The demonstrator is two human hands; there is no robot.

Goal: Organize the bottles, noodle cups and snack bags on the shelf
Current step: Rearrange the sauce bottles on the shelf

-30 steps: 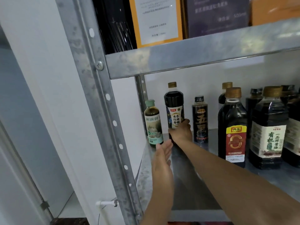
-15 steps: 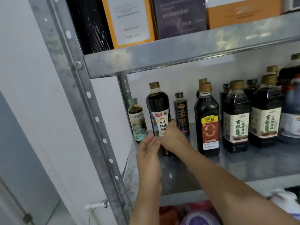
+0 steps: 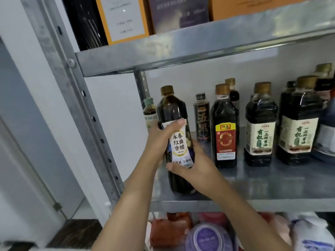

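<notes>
Dark vinegar bottle [image 3: 174, 142] (upright), left hand [image 3: 159, 142], right hand [image 3: 195, 169] gripping

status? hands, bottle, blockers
Left hand and right hand both shut on vinegar bottle. Bottle upright at shelf front. Small green-capped bottle close behind.

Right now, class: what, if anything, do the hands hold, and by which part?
Both hands grip the dark vinegar bottle by its labelled body: left hand upper label, right hand lower.

Green-capped bottle [image 3: 149, 113] mostly hidden behind held vinegar bottle [image 3: 175, 142]. Rightmost bottle [image 3: 328, 134] cut off by right edge. Bags [image 3: 208, 232] on lower shelf blurred, unreadable. Boxes [image 3: 126, 17] above cropped.
</notes>
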